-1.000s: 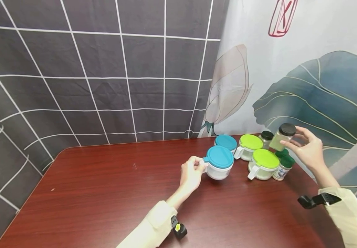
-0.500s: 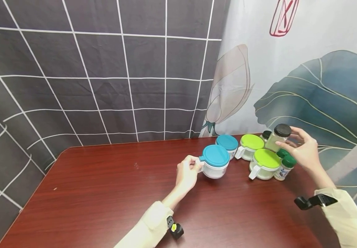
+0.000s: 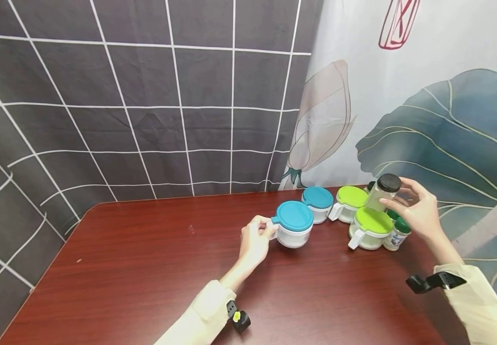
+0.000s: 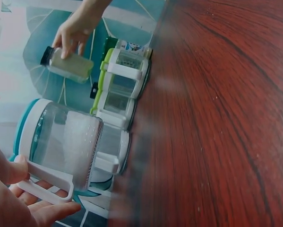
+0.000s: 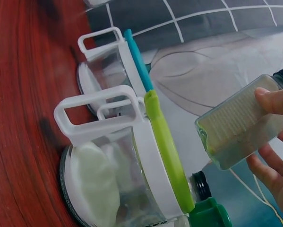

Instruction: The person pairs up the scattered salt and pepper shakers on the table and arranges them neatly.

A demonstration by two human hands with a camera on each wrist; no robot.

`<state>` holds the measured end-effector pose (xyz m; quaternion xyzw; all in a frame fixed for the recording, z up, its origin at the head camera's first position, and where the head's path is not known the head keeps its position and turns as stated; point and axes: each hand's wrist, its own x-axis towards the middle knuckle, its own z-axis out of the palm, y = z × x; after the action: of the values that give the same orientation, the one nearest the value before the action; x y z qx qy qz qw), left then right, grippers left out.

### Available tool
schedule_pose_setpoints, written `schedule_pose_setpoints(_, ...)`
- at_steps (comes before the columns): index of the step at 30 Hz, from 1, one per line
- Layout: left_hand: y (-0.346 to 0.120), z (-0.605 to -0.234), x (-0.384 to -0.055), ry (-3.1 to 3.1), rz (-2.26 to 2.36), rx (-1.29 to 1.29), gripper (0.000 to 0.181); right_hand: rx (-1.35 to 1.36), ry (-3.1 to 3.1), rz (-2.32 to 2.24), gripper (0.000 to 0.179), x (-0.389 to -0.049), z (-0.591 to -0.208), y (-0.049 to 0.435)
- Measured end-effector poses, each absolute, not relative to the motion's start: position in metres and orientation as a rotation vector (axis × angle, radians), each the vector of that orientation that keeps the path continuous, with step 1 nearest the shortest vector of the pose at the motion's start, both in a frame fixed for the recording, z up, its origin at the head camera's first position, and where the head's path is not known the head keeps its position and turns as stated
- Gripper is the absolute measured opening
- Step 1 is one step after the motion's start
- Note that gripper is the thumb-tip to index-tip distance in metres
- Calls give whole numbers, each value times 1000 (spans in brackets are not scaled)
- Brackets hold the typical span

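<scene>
My left hand (image 3: 253, 243) grips the white handle (image 4: 49, 182) of a clear seasoning jar (image 3: 293, 223) with a blue lid. White contents show through its wall in the left wrist view, and it is held up off the table. Fingers and thumb of my right hand (image 3: 421, 211) pinch a spice bottle (image 5: 240, 123) near its black cap. This clear, square-sided bottle tilts above the green-lidded jars, with a pale, greenish tint inside. Below it stand two green-lidded seasoning jars (image 3: 369, 227) with white handles.
Another blue-lidded jar (image 3: 318, 203) stands at the table's back edge. Behind the green-lidded jars are a second black-capped bottle (image 5: 201, 185) and green-capped shakers (image 3: 399, 232), partly hidden. A grey grid curtain (image 3: 144, 120) and a floral curtain (image 3: 446, 134) hang behind the reddish-brown table (image 3: 144, 268).
My left hand has carried the blue-lidded jar a little to the left, away from the other jars. My right hand has shifted slightly left with the spice bottle, over the green-lidded jars.
</scene>
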<state>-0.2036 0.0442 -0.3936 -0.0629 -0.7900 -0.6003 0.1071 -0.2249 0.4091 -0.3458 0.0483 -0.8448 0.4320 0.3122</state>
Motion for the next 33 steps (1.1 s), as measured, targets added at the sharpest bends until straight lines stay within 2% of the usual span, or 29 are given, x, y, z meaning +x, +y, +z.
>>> schedule_pose_setpoints(33, 12, -396, -202, -2299, -1766, -97, 11, 260, -2163, 1266, 57, -222, -350, 373)
